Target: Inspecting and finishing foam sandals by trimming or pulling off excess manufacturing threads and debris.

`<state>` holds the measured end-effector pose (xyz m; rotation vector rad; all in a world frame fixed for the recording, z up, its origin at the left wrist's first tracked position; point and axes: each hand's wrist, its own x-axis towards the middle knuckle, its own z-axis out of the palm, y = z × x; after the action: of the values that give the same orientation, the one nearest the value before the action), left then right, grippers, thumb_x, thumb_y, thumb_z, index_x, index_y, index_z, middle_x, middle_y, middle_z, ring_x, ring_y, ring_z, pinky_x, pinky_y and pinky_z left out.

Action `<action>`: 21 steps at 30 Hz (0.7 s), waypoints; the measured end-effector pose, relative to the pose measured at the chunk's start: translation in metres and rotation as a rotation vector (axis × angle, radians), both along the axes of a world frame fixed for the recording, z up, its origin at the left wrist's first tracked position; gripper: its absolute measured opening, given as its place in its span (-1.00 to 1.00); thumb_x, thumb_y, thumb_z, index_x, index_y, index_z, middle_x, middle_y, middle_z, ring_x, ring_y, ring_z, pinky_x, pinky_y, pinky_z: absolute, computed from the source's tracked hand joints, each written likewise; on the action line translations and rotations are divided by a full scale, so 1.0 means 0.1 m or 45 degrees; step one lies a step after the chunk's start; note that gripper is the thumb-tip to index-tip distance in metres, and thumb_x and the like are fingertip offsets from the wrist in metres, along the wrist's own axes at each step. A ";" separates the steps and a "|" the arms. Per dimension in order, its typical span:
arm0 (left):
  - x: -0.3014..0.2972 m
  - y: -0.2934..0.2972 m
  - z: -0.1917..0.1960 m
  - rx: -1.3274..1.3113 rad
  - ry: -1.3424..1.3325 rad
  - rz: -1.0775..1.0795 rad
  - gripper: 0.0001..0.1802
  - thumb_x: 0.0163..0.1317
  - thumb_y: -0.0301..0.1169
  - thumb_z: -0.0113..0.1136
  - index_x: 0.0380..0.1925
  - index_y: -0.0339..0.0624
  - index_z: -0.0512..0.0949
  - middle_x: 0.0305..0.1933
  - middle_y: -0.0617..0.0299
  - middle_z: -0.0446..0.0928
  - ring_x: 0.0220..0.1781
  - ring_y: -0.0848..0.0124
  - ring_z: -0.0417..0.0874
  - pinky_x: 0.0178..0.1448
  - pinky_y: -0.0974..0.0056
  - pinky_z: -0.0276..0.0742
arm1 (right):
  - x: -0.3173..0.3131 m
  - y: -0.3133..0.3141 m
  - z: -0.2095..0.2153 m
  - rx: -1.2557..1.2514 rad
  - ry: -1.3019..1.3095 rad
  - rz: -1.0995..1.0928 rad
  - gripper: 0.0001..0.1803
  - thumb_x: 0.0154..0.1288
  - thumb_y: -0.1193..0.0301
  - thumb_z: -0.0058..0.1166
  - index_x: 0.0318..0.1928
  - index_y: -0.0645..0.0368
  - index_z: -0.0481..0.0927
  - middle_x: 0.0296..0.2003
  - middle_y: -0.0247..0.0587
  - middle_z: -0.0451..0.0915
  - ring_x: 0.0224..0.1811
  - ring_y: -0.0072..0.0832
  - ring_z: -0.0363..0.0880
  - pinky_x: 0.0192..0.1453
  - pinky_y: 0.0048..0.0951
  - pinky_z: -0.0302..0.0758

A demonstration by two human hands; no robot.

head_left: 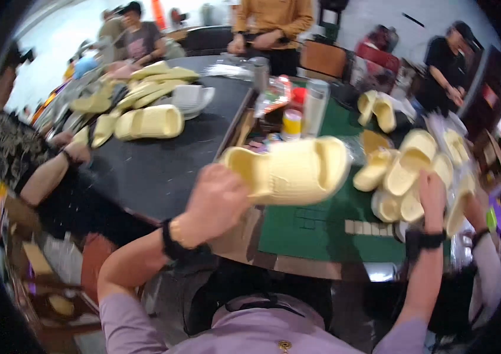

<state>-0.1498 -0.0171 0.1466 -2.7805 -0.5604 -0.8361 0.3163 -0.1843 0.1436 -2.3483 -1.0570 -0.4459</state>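
Note:
A pale yellow slide slipper (297, 171) is raised over the table, with my left hand (218, 197) closed around its heel end. Its wide strap and open toe face right. At the right side, my right hand (432, 194) is closed at the edge of a yellow slipper (411, 162) in a heap; its fingertips are partly hidden. More yellow slippers (375, 168) lie around that hand, some with clear plastic about them. Beside it, another person's hand (475, 209) touches a slipper at the heap's right edge.
A green mat (297, 236) with a row of small beige tiles (368, 228) lies before me. Behind it stand a clear tumbler (316, 109) and a yellow-labelled can (291, 124). The black table (185, 159) at left bears a slipper pile (150, 121). Several people sit or stand around.

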 end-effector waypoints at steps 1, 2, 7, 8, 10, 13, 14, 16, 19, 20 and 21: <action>0.11 -0.06 -0.03 -0.018 -0.001 -0.078 -0.93 -0.10 -0.41 0.18 -0.63 -0.13 0.52 -0.45 0.21 0.45 -0.23 0.22 0.48 0.08 0.11 0.34 | 0.10 -0.04 -0.15 0.058 0.004 0.183 -0.52 0.39 0.08 -0.03 -0.32 0.33 0.58 -0.50 0.15 0.57 -0.38 0.02 0.58 -0.26 -0.08 0.45; 0.17 -0.10 -0.07 -0.031 -0.016 -0.099 -0.94 -0.11 -0.41 0.17 -0.62 -0.13 0.52 -0.44 0.20 0.45 -0.23 0.22 0.49 0.08 0.12 0.34 | 0.15 -0.04 -0.30 -0.054 0.386 0.290 -0.50 0.42 0.04 -0.05 -0.29 0.30 0.58 -0.58 -0.04 0.53 -0.53 -0.30 0.57 -0.46 -0.25 0.42; 0.48 -0.22 -0.37 -0.094 0.004 -0.232 -0.92 -0.14 -0.45 0.17 -0.57 -0.16 0.55 -0.40 0.21 0.46 -0.20 0.23 0.49 0.09 0.16 0.35 | -0.91 0.05 -0.57 0.052 1.553 0.654 -0.50 0.51 0.02 -0.23 0.07 0.19 0.48 -0.42 -0.21 0.60 -0.57 -0.58 0.53 -0.58 -0.62 0.43; 0.52 -0.25 -0.42 -0.033 0.021 -0.253 -0.93 -0.13 -0.44 0.17 -0.56 -0.14 0.56 -0.40 0.23 0.47 -0.21 0.26 0.50 0.07 0.18 0.37 | -1.00 0.07 -0.63 0.070 1.593 0.694 -0.51 0.51 0.02 -0.23 0.06 0.19 0.48 -0.41 -0.23 0.61 -0.57 -0.57 0.53 -0.59 -0.61 0.43; 0.57 -0.29 -0.51 -0.025 0.087 -0.231 -0.93 -0.12 -0.42 0.17 -0.57 -0.13 0.57 -0.41 0.24 0.47 -0.20 0.27 0.50 0.05 0.20 0.38 | -1.07 0.11 -0.73 0.089 1.635 0.732 -0.51 0.51 0.03 -0.23 0.05 0.19 0.48 -0.40 -0.24 0.61 -0.58 -0.57 0.53 -0.59 -0.60 0.43; 0.55 -0.31 -0.57 0.010 0.172 -0.209 -0.92 -0.09 -0.37 0.16 -0.57 -0.09 0.58 -0.41 0.27 0.47 -0.20 0.31 0.51 0.01 0.22 0.38 | -1.16 0.17 -0.79 0.146 1.685 0.773 -0.52 0.51 0.01 -0.22 0.01 0.18 0.51 -0.37 -0.28 0.62 -0.57 -0.58 0.53 -0.59 -0.61 0.42; 0.54 -0.32 -0.59 0.018 0.215 -0.188 -0.91 -0.09 -0.36 0.16 -0.56 -0.09 0.59 -0.42 0.28 0.47 -0.19 0.31 0.51 0.00 0.23 0.38 | -1.24 0.18 -0.77 0.178 1.668 0.793 -0.56 0.49 0.06 -0.17 -0.02 0.18 0.52 -0.37 -0.29 0.62 -0.57 -0.60 0.52 -0.59 -0.62 0.41; 0.54 -0.34 -0.63 0.025 0.253 -0.172 -0.91 -0.08 -0.36 0.17 -0.55 -0.08 0.59 -0.42 0.28 0.47 -0.19 0.31 0.52 0.00 0.24 0.37 | -1.29 0.19 -0.76 0.210 1.646 0.808 -0.60 0.47 0.10 -0.13 -0.05 0.18 0.54 -0.38 -0.30 0.62 -0.57 -0.63 0.51 -0.59 -0.62 0.41; 0.55 -0.41 -0.64 0.054 0.266 -0.192 -0.94 -0.06 -0.37 0.14 -0.55 -0.08 0.53 -0.43 0.30 0.42 -0.23 0.37 0.49 0.03 0.28 0.35 | -1.31 0.18 -0.79 0.103 1.488 0.763 -0.70 0.39 0.22 -0.02 -0.12 0.20 0.56 -0.41 -0.34 0.61 -0.57 -0.68 0.49 -0.60 -0.64 0.37; 0.55 -0.44 -0.64 0.040 0.276 -0.246 -0.93 -0.05 -0.37 0.14 -0.53 -0.08 0.53 -0.43 0.30 0.42 -0.22 0.37 0.49 0.04 0.28 0.34 | -1.32 0.16 -0.74 0.097 1.481 0.711 -0.74 0.36 0.28 0.00 -0.14 0.21 0.57 -0.43 -0.36 0.61 -0.58 -0.69 0.48 -0.60 -0.65 0.36; 0.54 -0.47 -0.64 0.025 0.285 -0.302 -0.92 -0.04 -0.37 0.13 -0.51 -0.08 0.53 -0.43 0.31 0.42 -0.21 0.37 0.49 0.06 0.27 0.33 | -1.33 0.15 -0.70 0.090 1.473 0.658 -0.77 0.32 0.34 0.02 -0.15 0.22 0.58 -0.45 -0.37 0.60 -0.59 -0.70 0.46 -0.61 -0.65 0.35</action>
<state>-0.0956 -0.0645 0.0830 -2.9071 -0.1865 -0.5542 0.1831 -0.1688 0.0734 -1.6634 -0.9163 0.9383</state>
